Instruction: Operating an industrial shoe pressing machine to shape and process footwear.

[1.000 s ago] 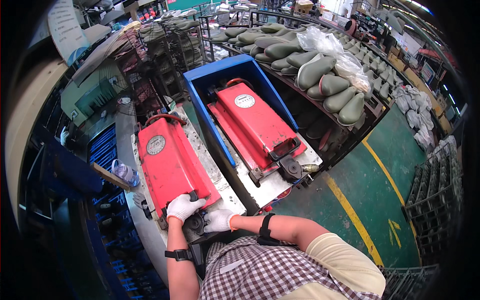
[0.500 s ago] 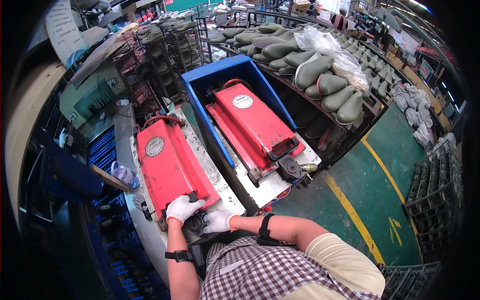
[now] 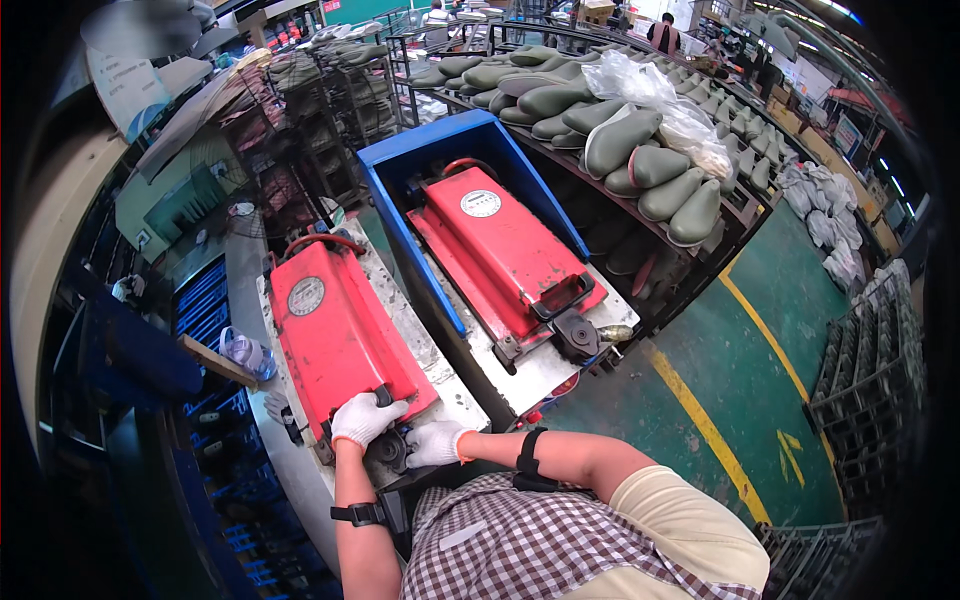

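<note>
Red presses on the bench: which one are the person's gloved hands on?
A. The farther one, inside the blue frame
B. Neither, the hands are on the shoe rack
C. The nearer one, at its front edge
C. The left hand grips the handle at the front edge of the nearer red press and the right hand rests beside it, while the farther red press in the blue frame is untouched.

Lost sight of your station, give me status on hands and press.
Left hand gripping handle at near end of left red press lid. Right hand on black latch knob beside it. Lid down flat. Second red press untouched; nothing in the way.
</note>
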`<state>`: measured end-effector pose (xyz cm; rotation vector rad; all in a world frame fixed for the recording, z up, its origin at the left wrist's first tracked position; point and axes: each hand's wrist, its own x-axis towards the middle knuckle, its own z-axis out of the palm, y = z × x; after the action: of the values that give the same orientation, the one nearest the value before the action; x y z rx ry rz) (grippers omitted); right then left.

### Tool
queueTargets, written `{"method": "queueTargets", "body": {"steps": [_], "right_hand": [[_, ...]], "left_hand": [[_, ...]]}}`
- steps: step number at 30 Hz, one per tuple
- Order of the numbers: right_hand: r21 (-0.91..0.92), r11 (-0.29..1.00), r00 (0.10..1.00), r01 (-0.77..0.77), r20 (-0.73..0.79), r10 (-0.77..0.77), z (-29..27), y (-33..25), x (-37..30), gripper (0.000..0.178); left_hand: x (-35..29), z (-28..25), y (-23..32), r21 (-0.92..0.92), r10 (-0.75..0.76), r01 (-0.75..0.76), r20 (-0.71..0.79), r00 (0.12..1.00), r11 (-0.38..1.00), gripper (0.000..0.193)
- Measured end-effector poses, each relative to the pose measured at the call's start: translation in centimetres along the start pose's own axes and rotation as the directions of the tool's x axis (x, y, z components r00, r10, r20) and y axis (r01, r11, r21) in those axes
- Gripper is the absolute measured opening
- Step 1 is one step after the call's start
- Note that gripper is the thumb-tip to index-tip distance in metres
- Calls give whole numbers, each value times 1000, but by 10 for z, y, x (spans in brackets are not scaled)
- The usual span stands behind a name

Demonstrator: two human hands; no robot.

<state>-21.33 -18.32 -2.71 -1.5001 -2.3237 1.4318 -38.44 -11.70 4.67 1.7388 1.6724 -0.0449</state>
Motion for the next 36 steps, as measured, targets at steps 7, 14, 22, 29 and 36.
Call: {"method": "queueTargets", "body": {"steps": [7, 14, 22, 29, 36], "right_hand": [[6, 1000, 1000, 20, -4, -20, 0, 4, 0, 53], [29, 999, 1000, 13, -8, -13, 1, 7, 0, 55], [31, 1000, 1000, -2, 2, 2, 2, 7, 2, 54], [61, 998, 1000, 29, 9, -30, -1, 12, -1, 56], [277, 960, 994, -39, 106, 10, 6, 24, 3, 50]], "left_hand": [[0, 2, 3, -4, 6, -6, -9, 1000, 1000, 57], [10, 11, -9, -57, 14, -15, -10, 1000, 998, 55], [14, 13, -10, -29, -13, 13, -1, 1000, 1000, 55], [11, 14, -5, -33, 6, -7, -31, 1000, 999, 56], [4, 7, 4, -2, 14, -14, -28, 1000, 1000, 57]]}}
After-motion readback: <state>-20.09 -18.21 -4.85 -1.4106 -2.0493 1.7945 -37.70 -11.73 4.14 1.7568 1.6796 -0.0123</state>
